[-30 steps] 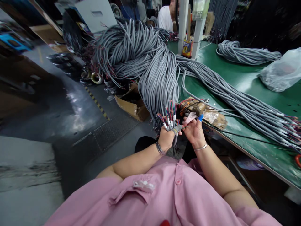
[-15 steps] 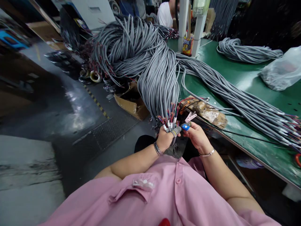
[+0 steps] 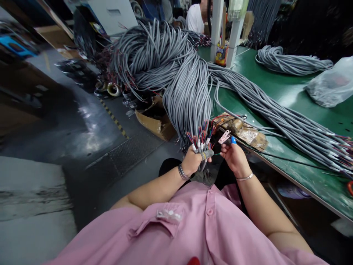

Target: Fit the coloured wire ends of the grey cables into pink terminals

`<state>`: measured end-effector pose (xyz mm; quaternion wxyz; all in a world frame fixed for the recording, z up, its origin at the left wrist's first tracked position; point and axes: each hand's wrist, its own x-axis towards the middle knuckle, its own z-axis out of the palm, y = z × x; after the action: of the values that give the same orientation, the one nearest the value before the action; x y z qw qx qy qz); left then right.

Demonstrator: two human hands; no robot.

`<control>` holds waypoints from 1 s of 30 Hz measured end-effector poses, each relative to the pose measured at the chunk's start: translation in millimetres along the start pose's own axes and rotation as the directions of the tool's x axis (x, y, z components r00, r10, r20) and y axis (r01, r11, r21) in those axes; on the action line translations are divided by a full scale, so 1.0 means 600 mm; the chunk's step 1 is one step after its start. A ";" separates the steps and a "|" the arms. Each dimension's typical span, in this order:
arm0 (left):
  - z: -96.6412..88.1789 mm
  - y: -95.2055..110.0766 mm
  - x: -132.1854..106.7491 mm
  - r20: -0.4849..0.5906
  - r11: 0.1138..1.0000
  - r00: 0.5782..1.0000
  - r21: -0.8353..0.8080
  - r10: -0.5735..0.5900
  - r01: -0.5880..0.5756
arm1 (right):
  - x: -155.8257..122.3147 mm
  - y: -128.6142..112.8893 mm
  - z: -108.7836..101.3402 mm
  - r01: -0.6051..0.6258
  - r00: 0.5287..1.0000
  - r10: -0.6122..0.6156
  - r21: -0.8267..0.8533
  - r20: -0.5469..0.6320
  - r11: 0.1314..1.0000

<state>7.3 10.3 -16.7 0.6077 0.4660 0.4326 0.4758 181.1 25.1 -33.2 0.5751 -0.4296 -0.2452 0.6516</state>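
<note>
My left hand (image 3: pixel 193 160) is closed round a bunch of grey cables (image 3: pixel 202 150) below their stripped ends. White bands wrap the cable ends, and thin red, blue and orange wires fan out above them. A grey cover with a yellow stripe sits on the left thumb. To its right, my right hand (image 3: pixel 234 159) pinches a thin green wire (image 3: pixel 217 154) stretched across from the left hand. One right digit wears a blue cover (image 3: pixel 233 140). Right beside those fingers is a pink clip (image 3: pixel 224 137); I cannot tell what it is attached to.
A big heap of grey cables (image 3: pixel 154 55) hangs over the bench edge. More cables (image 3: pixel 264 103) lie across the green bench (image 3: pixel 298 88), with a plastic bag (image 3: pixel 331 86) and a taped cardboard piece (image 3: pixel 248 134). An open carton (image 3: pixel 156 123) stands on the floor. Another person (image 3: pixel 195 18) sits behind.
My right hand has moved away from the left, to the right, drawing the green wire out between them. The left hand keeps its hold on the cables. The pink clip has turned slightly.
</note>
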 end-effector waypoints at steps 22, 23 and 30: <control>0.043 0.007 0.020 -0.011 0.998 1.000 -0.057 -0.025 0.024 | 0.045 0.017 0.018 0.061 0.994 -0.081 0.257 0.071 0.964; 0.042 0.007 0.018 -0.015 0.998 1.000 -0.060 -0.026 0.025 | 0.042 0.016 0.017 0.044 0.995 -0.066 0.262 0.077 0.964; 0.020 0.001 0.003 -0.033 0.999 0.999 -0.016 0.043 -0.044 | -0.015 0.016 -0.008 -0.047 0.959 0.018 0.098 0.283 0.994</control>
<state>18.9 10.2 -14.2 0.5939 0.4626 0.4283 0.4999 179.7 13.5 -41.2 0.5450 -0.3060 -0.2832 0.7274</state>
